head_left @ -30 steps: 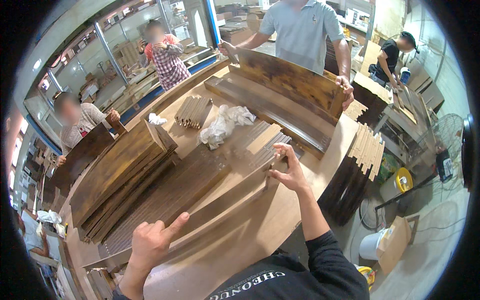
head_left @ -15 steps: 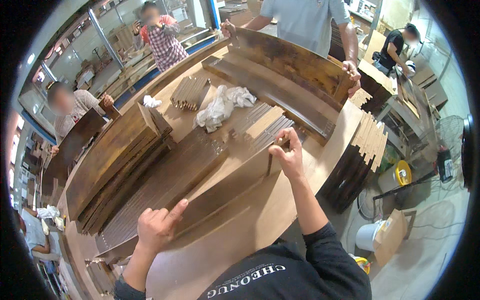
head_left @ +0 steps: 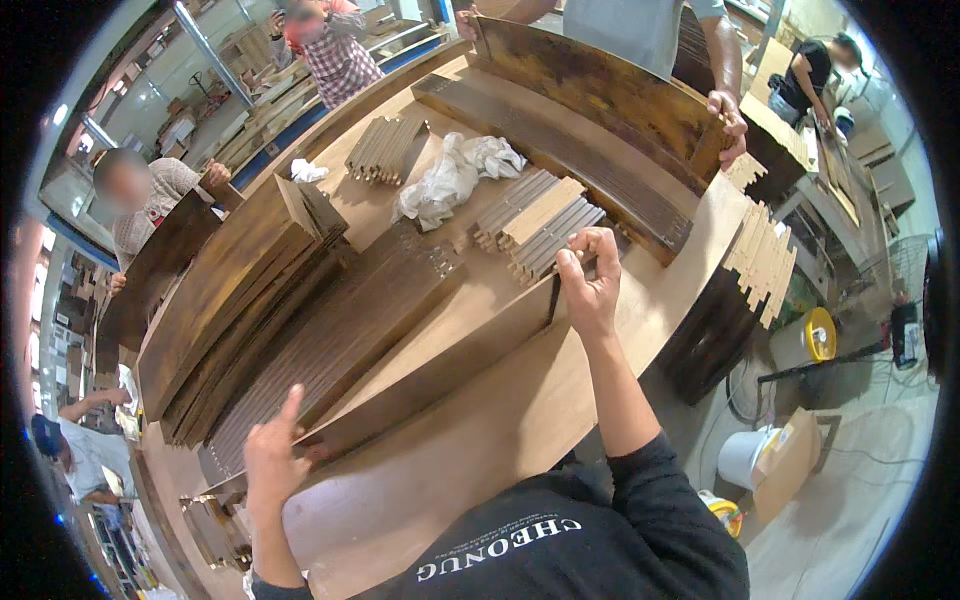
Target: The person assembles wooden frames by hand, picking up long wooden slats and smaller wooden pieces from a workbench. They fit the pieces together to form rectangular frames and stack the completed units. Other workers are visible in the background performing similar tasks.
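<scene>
A dark board [head_left: 425,380] stands edgewise toward the counter's [head_left: 490,425] front edge. The left hand [head_left: 275,457], forefinger straight, is at its left end; the right hand's [head_left: 593,290] fingers curl at the other. I can't tell if either grips.

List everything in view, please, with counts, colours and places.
Tabletop: one, tan, centre
Thin board: one, brown, between hands
Panel stack: one, brown, left
Slats: many, brown, tabletop
Strip bundles: two, brown and grey, tabletop
Crumpled wads: two, white, tabletop
Held panels: two, brown, in others' hands
Board stack: one, dark, right
Buckets: at least two, white, floor right
Fan: one, dark, right
Other people: five, varied clothes, around
Left hand: one, bare, board's left end
Right hand: one, bare, board's right end
</scene>
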Demonstrator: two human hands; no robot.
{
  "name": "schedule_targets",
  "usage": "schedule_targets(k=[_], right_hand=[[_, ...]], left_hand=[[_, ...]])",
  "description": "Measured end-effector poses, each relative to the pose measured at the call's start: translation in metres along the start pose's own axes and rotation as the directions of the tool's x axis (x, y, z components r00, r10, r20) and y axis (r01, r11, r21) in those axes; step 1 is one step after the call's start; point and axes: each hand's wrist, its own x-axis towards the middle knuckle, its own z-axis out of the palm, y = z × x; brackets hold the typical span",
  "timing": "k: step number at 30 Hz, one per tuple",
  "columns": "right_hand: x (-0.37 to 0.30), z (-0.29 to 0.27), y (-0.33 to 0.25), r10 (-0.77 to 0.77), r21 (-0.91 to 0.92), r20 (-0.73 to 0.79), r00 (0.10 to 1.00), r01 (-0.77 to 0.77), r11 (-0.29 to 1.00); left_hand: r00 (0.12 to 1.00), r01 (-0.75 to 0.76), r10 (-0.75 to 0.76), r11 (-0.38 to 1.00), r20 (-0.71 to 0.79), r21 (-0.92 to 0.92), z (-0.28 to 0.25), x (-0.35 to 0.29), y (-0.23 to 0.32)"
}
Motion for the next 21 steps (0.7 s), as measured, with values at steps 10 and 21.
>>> schedule_targets(k=[10,21], right_hand=[[-0.001,0.003,-0.001,0.049,0.051,-0.027,0.998,-0.048,0.998],[-0.037,0.020,-0.021,0.019,-0.072,-0.007,1.000,-0.019,0.997]], left_hand=[[0.957,0.266,-0.234,0.943,-0.170,0.201,0.004,-0.058,-0.045],[0.942,0.217,-0.133,0.942,-0.307,0.258,0.005,-0.067,-0.101]])
